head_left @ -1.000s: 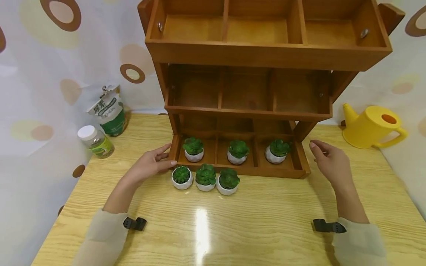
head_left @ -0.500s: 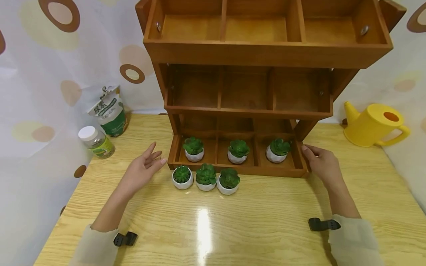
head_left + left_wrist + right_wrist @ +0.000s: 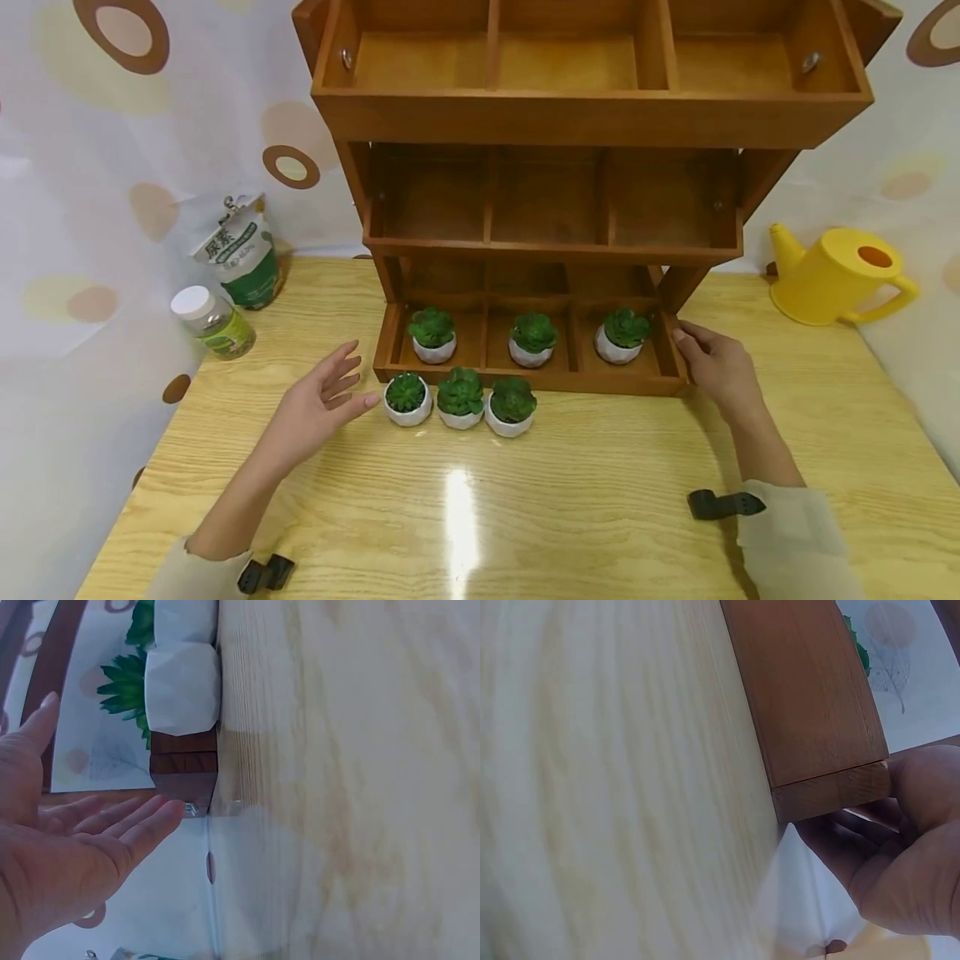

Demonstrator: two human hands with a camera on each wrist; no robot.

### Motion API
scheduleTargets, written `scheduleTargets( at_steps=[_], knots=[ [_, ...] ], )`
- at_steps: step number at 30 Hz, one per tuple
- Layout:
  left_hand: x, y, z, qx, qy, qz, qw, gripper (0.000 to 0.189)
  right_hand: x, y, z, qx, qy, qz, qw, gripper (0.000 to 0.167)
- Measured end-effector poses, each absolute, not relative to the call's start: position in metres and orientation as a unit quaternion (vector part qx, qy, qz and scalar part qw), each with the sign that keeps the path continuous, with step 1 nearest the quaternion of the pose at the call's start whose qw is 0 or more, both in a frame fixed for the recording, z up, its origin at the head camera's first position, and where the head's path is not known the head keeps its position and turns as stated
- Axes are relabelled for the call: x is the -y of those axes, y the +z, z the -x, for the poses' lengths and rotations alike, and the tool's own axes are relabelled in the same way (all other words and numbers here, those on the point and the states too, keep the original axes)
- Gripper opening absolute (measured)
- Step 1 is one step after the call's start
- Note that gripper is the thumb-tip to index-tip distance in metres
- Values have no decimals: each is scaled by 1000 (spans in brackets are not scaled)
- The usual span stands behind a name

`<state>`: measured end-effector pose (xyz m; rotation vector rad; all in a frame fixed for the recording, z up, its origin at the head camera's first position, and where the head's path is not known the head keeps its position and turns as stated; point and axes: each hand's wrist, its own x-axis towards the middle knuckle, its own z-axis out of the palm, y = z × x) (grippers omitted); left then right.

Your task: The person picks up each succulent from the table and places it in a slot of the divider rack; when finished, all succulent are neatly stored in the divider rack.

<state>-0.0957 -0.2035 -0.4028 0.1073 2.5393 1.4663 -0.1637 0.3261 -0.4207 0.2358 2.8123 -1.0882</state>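
Observation:
A brown wooden tiered shelf [image 3: 592, 121] stands on the table, with compartments in each tier. Three green succulents in white faceted pots, among them the middle potted succulent [image 3: 531, 340], occupy its bottom tier. In front of that tier, three more potted succulents stand in a row; the leftmost potted succulent [image 3: 407, 398] is nearest my left hand [image 3: 318, 408]. That hand hovers with its fingers extended, holding nothing. My right hand [image 3: 723, 371] grips the bottom tier's right end, thumb at the top edge and fingers along the outer side [image 3: 832, 799]; some fingertips are hidden.
At the left back stand a white-lidded jar [image 3: 213, 323] and a green-and-white bag [image 3: 243, 254] closed with a clip. A yellow watering can [image 3: 840, 275] is at the right back. Patterned cloth [image 3: 150, 375] hangs behind and beside the wooden table [image 3: 570, 492].
My left hand has come off the shelf's left end and drawn back toward me. My right hand has moved left onto the shelf's right end. The potted succulents stay in place.

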Motion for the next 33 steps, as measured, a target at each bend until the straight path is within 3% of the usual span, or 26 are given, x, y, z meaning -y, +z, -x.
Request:
scheduleTargets(
  at_steps=[8, 17, 33],
  knots=[
    [201, -410, 89, -855, 504, -35, 113, 62, -329, -422, 164, -915, -389, -93, 60, 71],
    [198, -419, 89, -843, 498, -54, 196, 71, -329, -426, 163, -910, -399, -88, 71, 72],
    [185, -424, 102, -835, 507, -75, 201, 75, -334, -425, 163, -904, -413, -72, 77, 71]
  ],
)
